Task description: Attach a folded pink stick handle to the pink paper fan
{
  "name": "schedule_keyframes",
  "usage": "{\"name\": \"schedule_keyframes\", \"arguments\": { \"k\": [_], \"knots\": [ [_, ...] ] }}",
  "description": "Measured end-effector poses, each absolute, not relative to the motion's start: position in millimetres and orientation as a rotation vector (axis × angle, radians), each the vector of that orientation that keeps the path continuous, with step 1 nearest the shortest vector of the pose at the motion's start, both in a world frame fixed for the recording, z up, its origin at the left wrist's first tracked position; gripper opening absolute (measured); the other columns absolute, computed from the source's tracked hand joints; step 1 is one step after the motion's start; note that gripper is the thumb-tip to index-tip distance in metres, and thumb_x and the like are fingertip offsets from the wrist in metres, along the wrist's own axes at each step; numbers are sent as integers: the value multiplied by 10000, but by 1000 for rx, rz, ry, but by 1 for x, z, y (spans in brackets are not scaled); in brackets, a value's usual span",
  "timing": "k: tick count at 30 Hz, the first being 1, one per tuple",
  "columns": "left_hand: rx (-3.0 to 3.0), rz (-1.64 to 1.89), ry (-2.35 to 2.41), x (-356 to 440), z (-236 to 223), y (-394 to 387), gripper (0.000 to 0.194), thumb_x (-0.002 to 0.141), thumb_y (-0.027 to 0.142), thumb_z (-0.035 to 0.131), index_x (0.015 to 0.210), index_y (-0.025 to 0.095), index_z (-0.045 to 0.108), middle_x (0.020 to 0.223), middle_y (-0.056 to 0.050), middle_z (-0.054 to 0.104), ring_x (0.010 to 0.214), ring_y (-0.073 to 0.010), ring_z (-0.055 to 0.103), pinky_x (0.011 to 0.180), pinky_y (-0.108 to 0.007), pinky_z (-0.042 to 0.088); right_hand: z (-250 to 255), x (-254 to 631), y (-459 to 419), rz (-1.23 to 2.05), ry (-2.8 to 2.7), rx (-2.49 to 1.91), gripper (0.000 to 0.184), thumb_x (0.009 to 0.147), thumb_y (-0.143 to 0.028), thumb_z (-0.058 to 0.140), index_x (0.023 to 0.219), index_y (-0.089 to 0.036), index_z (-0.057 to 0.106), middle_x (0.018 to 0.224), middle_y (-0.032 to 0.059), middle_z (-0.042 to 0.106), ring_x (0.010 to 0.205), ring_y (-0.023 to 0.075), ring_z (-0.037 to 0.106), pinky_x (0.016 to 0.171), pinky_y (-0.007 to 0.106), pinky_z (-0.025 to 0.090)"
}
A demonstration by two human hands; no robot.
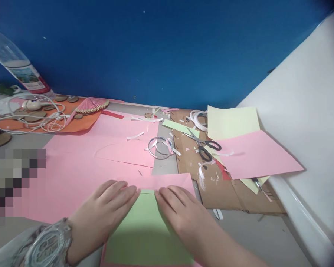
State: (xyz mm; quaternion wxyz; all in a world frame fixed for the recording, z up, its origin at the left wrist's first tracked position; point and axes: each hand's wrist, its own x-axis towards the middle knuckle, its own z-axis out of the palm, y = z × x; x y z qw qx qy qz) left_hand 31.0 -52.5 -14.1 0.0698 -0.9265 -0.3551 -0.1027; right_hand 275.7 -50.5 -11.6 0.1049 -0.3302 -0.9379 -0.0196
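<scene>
A sheet of green paper (146, 233) lies in front of me on a pink sheet (169, 181), whose far part shows beyond the green edge. My left hand (100, 207) has its fingers pressed together at the left of that far edge. At the right of the same edge, my right hand (180, 211) bears down with closed, bent fingers. The fingertips face each other with a short gap between them, where a narrow strip of the edge shows. Both thumbs are hidden under the hands.
Scissors (202, 142) rest on brown cardboard (219, 196) at the right, beside tape rolls (160, 147) and paper scraps. Pink (258, 155) and cream sheets (233, 120) lie farther right. A plastic bottle (25, 74), white cable (48, 126) and pink folded fan (91, 105) are back left.
</scene>
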Motion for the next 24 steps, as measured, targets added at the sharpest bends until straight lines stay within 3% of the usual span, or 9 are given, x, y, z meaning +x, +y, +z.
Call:
{"name": "schedule_keyframes", "arguments": {
  "k": [4, 8, 12, 24],
  "knots": [
    [-2724, -346, -1311, 38, -19, -67, 390, 860, 297, 473, 1241, 235, 525, 1308, 14, 538, 1173, -241, 447, 1071, -417, 201, -16, 277, -59, 77, -2696, -1100, 380, 876, -275, 499, 1207, -89, 527, 1145, 112, 577, 1013, 253, 491, 885, 410, 457],
    [-2680, -345, -1394, 54, -21, -78, 575, 820, 478, 477, 1315, 187, 453, 1420, -71, 398, 1289, -281, 343, 1096, -431, 156, -16, 277, -62, 130, -2679, -1125, 417, 889, -309, 481, 1252, -106, 498, 1192, 94, 558, 1057, 249, 472, 920, 407, 437],
    [-2704, -346, -1412, 64, -20, -76, 607, 784, 509, 521, 1324, 243, 437, 1458, -83, 327, 1323, -311, 284, 1082, -479, 167, -17, 277, -61, 144, -2694, -1151, 428, 897, -336, 463, 1268, -123, 487, 1190, 83, 561, 1066, 247, 465, 953, 421, 402],
    [-2753, -288, -1493, 65, -20, -73, 762, 688, 506, 618, 1359, 225, 392, 1488, -96, 249, 1351, -350, 198, 1071, -528, 141, -18, 265, -67, -15, -2588, -1256, 381, 911, -318, 412, 1242, -165, 522, 1182, 57, 594, 1090, 225, 458, 1019, 403, 208]
  ]
}}
